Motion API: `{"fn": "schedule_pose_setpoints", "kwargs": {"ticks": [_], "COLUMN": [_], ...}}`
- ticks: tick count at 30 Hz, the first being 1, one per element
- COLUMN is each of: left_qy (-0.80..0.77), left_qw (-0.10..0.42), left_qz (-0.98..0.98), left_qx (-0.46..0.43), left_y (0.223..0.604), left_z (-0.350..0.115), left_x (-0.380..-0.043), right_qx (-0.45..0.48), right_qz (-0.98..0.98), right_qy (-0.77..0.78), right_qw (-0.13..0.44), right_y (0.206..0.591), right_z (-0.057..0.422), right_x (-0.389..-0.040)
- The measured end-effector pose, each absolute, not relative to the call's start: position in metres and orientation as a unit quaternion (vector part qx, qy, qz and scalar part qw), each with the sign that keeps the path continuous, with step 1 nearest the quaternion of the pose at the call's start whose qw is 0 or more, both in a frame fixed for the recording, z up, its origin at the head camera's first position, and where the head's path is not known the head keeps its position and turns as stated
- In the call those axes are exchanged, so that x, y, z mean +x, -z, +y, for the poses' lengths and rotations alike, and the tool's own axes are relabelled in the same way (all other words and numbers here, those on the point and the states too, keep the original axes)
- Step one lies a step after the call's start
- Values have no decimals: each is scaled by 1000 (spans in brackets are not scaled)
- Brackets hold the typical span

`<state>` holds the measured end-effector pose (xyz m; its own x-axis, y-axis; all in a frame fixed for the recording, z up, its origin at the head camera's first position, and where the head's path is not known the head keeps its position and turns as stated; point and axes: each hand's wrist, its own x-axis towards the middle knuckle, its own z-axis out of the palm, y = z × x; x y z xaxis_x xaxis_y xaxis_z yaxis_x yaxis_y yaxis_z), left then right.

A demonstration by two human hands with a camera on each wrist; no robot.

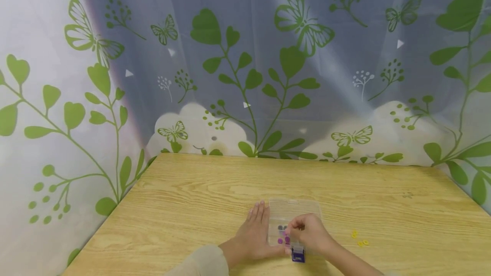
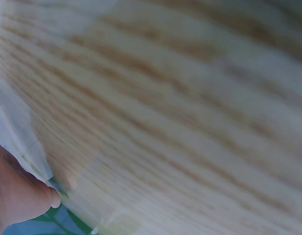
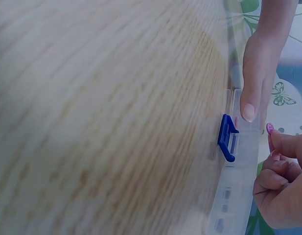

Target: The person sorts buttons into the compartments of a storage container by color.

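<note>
A clear plastic box [image 1: 273,208] with compartments and a blue latch [image 1: 298,254] lies on the table. Purple buttons [image 1: 280,241] and dark buttons [image 1: 280,228] are inside it. My left hand [image 1: 253,235] rests along the box's left side with fingers straight, its thumb stretched along the front edge by the latch. Over the box, my right hand [image 1: 312,233] pinches a small pink-purple button [image 3: 269,128] between thumb and finger, clearest in the right wrist view. In the left wrist view, part of the left hand [image 2: 21,196] touches the box [image 2: 23,132].
Several yellow rings or buttons [image 1: 359,238] lie on the wooden table [image 1: 192,199] right of the box. A curtain [image 1: 245,54] printed with leaves and butterflies hangs behind the table and along its left side.
</note>
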<state>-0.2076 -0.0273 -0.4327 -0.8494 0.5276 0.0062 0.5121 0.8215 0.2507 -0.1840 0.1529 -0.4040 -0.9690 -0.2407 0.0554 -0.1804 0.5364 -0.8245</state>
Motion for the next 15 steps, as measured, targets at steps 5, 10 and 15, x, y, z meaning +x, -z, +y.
{"fn": "schedule_pose_setpoints", "kwargs": {"ticks": [5,10,15], "left_qy": [-129,-137,-139], "left_qw": [41,52,55], "left_qz": [953,951,951], "left_qx": [271,271,271], "left_y": [433,432,432], "left_z": [-28,-27,-28], "left_x": [-208,-208,-209], "right_qx": [-139,-156,-160], "right_qz": [870,869,872], "right_qy": [472,467,460], "right_qw": [35,36,36], "right_y": [406,409,409], "right_z": [152,151,147], "right_x": [-184,-185,-183]}}
